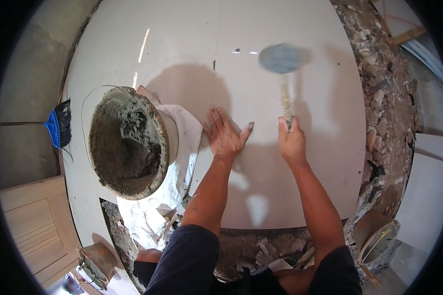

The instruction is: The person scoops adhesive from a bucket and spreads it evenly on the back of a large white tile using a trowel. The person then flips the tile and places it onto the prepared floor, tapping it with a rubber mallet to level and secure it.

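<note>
My left hand lies flat with spread fingers on a large pale floor tile. To its right, my right hand is closed round the handle of a mallet, whose grey rounded head points away from me and is smeared by motion. Whether that head touches the tile I cannot tell. Left of my left hand stands a mortar-crusted bucket with grey wet mortar inside, on a white crumpled sack. A thin joint runs between the tiles beyond my left hand.
Broken rubble borders the tiles on the right and along the near edge. A blue broom head lies at the far left. Smaller buckets stand at lower left and lower right. A wooden door panel is at the left.
</note>
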